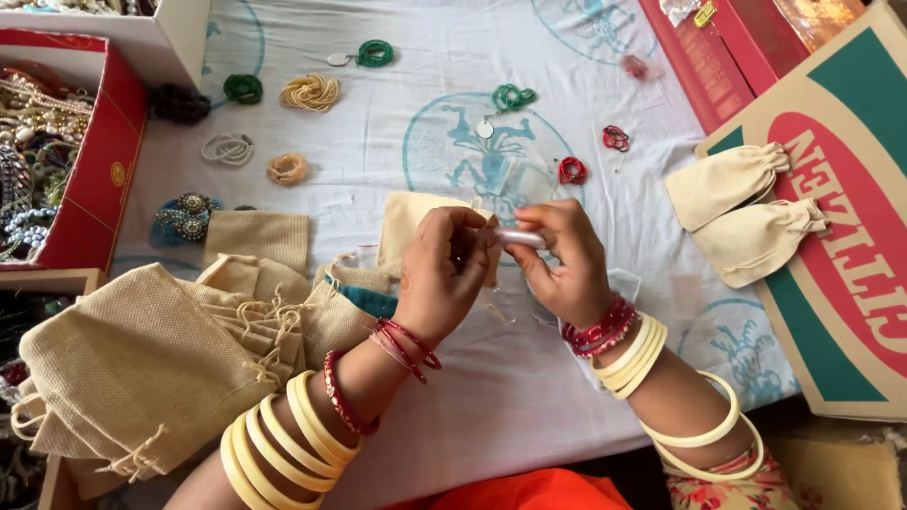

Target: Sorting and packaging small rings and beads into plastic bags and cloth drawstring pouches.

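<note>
Both hands met over a small silvery piece above the table.
The right hand (pixel 567 260) pinched the silvery piece (pixel 520 238) at its end; the left hand (pixel 444 269) curled its fingers (pixel 472 227) against the other end, above a cream pouch (pixel 408 227).

Left hand (pixel 439 274), centre of frame: bare fingers (pixel 468 247); at the wrist, thin red bangles (pixel 406 348); farther up the forearm, one beaded red bangle (pixel 338 392), then a stack of wide cream bangles (pixel 283 442) toward the lower left.

Right hand (pixel 565 264), centre right: bunch of red bangles (pixel 600 331) at the wrist, cream bangles (pixel 635 354) just beyond, two looser cream bangles (pixel 707 436) higher up. Floral-print sleeve (pixel 732 491) at lower right. Orange garment (pixel 524 493) along the bottom edge.
</note>
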